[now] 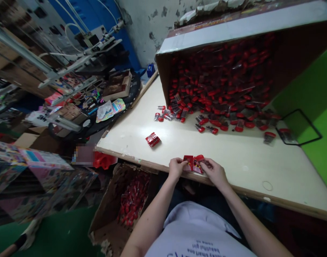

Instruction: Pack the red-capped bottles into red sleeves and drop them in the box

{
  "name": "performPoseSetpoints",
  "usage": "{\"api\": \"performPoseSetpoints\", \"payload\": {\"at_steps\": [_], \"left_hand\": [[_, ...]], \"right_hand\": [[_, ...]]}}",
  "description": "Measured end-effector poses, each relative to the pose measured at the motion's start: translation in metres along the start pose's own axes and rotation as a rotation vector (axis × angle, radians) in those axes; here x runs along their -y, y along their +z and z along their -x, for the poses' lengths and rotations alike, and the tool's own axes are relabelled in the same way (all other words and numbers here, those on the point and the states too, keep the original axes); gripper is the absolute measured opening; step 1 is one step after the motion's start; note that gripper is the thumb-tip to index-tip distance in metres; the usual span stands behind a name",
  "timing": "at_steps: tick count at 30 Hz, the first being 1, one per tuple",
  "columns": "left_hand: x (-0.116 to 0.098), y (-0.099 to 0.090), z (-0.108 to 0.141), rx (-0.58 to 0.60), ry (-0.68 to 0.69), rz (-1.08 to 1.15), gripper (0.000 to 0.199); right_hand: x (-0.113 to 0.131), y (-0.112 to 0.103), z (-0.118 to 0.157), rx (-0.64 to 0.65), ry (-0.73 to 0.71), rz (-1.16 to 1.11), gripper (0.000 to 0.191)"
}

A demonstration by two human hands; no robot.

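Note:
My left hand (pixel 176 168) and my right hand (pixel 214 174) pinch a pair of small red foil packets (pixel 193 164) between them, just over the table's near edge. The packets look joined, but my fingers hide part of them. A single red packet (pixel 153 139) lies on the cream table top (pixel 259 171), left of my hands. Beyond it, a cardboard box (pixel 219 75) lies on its side, full of red-capped items in clear sleeves. Several of these loose items (pixel 174 114) have spilled onto the table. Below my hands, an open cardboard box (pixel 125 203) on the floor holds red packets.
A black wire frame (pixel 298 128) rests at the table's right end, against a green panel (pixel 308 100). A cluttered workbench (pixel 117 96) with papers and a metal-armed machine (pixel 93 50) stands at the left. Printed cardboard sheets (pixel 26 171) lean at the lower left.

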State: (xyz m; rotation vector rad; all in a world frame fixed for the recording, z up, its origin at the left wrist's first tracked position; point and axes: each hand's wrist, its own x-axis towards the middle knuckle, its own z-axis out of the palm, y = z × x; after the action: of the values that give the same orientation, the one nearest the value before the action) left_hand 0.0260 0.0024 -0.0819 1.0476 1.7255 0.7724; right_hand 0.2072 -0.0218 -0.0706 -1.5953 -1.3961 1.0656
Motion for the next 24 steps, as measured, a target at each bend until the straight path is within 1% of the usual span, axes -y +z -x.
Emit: {"api": "performPoseSetpoints", "payload": {"at_steps": [3,5,8,13,16,18,21,24], "left_hand": [[-0.001,0.003,0.001,0.019,0.042,-0.039,0.033],[-0.002,0.004,0.002,0.029,0.078,-0.073,0.038],[-0.005,0.005,0.004,0.030,0.131,-0.121,0.035],[-0.011,0.003,0.009,0.010,0.172,-0.150,0.027],[-0.012,-0.004,0.009,-0.053,0.112,-0.023,0.024],[-0.013,-0.010,0.008,-0.082,0.048,0.095,0.026],[-0.017,-0.017,0.009,-0.067,-0.037,0.236,0.036],[-0.025,-0.023,0.013,-0.052,-0.113,0.365,0.040]], "right_hand": [[0.004,-0.004,0.003,-0.004,0.001,-0.012,0.032],[0.007,-0.005,0.006,-0.002,0.005,-0.015,0.033],[0.007,-0.002,0.010,0.017,0.010,-0.003,0.032],[0.003,0.014,0.010,0.108,0.024,0.102,0.028],[0.000,0.020,0.008,0.100,0.034,0.157,0.027],[-0.002,0.020,0.007,0.094,0.035,0.166,0.026],[-0.001,0.016,0.008,0.109,0.036,0.153,0.026],[0.003,0.009,0.011,0.108,0.058,0.088,0.029]]}}
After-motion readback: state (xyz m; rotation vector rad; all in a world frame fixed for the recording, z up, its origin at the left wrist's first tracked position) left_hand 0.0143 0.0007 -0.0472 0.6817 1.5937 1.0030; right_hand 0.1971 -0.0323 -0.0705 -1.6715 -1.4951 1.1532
